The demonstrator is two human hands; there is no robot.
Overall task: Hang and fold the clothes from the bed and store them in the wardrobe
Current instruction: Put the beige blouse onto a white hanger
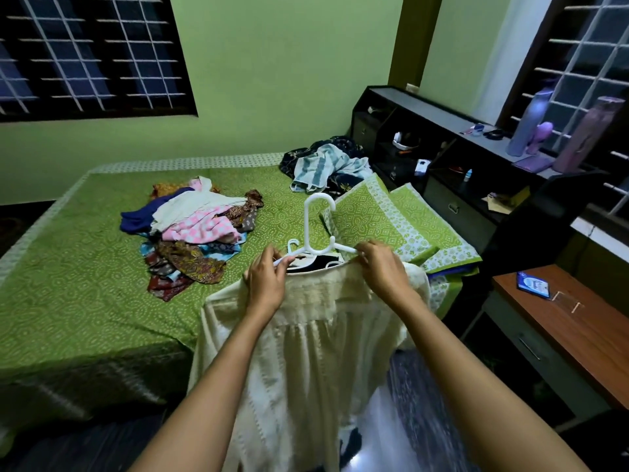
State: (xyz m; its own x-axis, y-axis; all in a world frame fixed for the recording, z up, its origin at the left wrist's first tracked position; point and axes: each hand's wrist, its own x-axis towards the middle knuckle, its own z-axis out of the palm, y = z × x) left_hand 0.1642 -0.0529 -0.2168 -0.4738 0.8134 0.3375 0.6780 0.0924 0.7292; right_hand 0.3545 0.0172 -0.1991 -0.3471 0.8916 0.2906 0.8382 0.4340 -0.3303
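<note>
Forearms reach out from the bottom edge, bare, both up at a cream dress [306,342]. Dress hangs down in front of the person, off the near edge of the bed [85,267], its shoulders on a white plastic hanger [308,229], hook pointing up. Left hand [267,277]: fingers curled, pinching the hanger's left arm where the dress shoulder sits. Right hand [384,270]: fingers curled, pinching the dress edge at the hanger's right end; can't tell if it holds the plastic too. Something dark shows inside the neckline, unclear what.

Bed has a green patterned cover. Mixed pile of clothes [197,229] mid-bed, with pink, white, blue and brown prints, well apart from the dress. Second heap [326,165] at the far right corner: striped towel on top of dark floral cloth. Two green pillows [371,219] lie just behind the hanger, against a black headboard shelf [439,124]. Two purple bottles [527,127] and small items stand on the shelf top.

Brown desk [571,332] at right, with a blue packet [532,285] on it. Barred windows on the left and right, green wall between them. Wardrobe not seen.
</note>
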